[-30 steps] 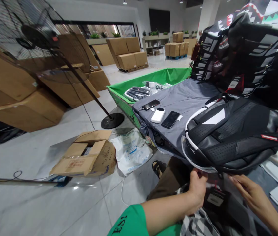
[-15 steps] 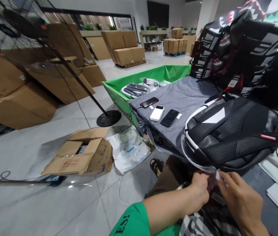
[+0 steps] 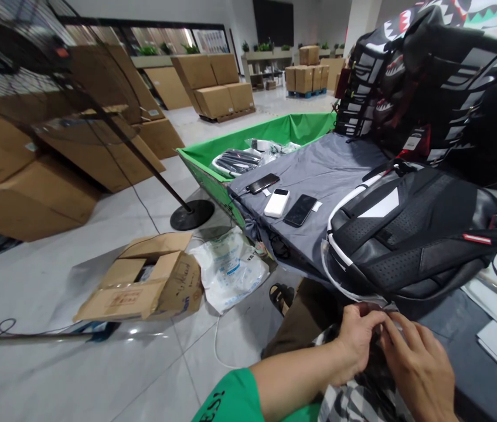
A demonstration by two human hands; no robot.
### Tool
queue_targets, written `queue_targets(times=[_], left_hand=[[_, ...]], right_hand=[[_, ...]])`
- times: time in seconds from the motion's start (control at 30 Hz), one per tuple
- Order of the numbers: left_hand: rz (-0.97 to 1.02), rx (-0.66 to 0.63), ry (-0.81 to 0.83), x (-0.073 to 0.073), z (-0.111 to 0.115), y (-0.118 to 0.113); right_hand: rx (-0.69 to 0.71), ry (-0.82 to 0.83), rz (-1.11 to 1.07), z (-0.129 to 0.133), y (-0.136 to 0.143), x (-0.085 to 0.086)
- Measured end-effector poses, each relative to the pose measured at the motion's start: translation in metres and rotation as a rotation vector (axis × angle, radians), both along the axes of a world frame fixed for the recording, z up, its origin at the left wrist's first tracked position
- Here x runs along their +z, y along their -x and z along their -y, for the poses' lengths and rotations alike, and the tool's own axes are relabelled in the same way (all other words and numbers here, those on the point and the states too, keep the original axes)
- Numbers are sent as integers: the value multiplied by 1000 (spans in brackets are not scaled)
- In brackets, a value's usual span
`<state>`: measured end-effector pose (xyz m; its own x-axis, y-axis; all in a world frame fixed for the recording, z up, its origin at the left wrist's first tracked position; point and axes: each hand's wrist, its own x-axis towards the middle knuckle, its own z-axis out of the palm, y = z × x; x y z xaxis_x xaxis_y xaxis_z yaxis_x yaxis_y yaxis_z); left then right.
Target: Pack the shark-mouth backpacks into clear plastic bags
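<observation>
Fingers [image 3: 369, 321] of the left hand [image 3: 356, 343] were curled nearly shut, pinching a thin clear plastic edge [image 3: 374, 305] under the near rim of the black backpack [image 3: 411, 234]. Right hand [image 3: 415, 366] sat just beside it at 3 o'clock, its fingers bent and pressing the same spot, tips touching the left hand's; what sat between them was too hidden to tell.

Backpack lay flat on the grey worktop [image 3: 332, 170], at 12 o'clock from the hands: black perforated panels, white piping round the edge, a white wedge patch on top, a small red tab at its 3 o'clock side. Writing on the tab was too small to read. Clear film wrapped its near end.

At 10 o'clock from the backpack: two dark phones [image 3: 300, 210] and a white power bank [image 3: 276, 203] on the worktop. Beyond them a green bin [image 3: 275, 132] with bagged items. At 1 o'clock, a stack of shark-print backpacks [image 3: 424, 76] with hang tags, text illegible.

Green sleeve [image 3: 226, 401] carried white letters, only "ES!" readable. On the floor at 9 o'clock, an open cardboard box [image 3: 147, 284] with red print, unreadable, and a white plastic bag [image 3: 231, 269] beside it. Fan stand [image 3: 191, 214] behind.
</observation>
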<state>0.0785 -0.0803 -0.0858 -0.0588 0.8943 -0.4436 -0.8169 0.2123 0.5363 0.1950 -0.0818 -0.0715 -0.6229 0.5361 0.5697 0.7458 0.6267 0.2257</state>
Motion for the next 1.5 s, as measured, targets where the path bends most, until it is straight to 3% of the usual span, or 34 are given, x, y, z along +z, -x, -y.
queue_targets(times=[0.27, 0.4, 0.6, 0.83, 0.97, 1.13, 1.27, 1.4, 1.5], left_hand=[[-164, 202, 211, -20, -4, -19], [-267, 219, 241, -20, -4, -21], [-373, 215, 305, -11, 2, -12], [-237, 106, 207, 14, 0, -4], [-218, 44, 170, 19, -7, -1], [-318, -49, 112, 22, -10, 5], [-410, -5, -2, 29, 0, 11], [-555, -4, -124, 19, 21, 15], [-434, -70, -89, 1, 25, 11]], right_hand=[[117, 139, -291, -2, -7, -14], [-76, 66, -468, -10, -1, -19], [-216, -131, -220, -26, 9, -20], [-54, -64, -78, -16, 3, -8], [-127, 15, -26, -7, 11, -6], [-221, -93, -61, -10, 17, -11], [-182, -113, -102, -16, 13, -11], [-163, -37, -226, -20, 7, -10], [-143, 127, -387, -20, 5, -12]])
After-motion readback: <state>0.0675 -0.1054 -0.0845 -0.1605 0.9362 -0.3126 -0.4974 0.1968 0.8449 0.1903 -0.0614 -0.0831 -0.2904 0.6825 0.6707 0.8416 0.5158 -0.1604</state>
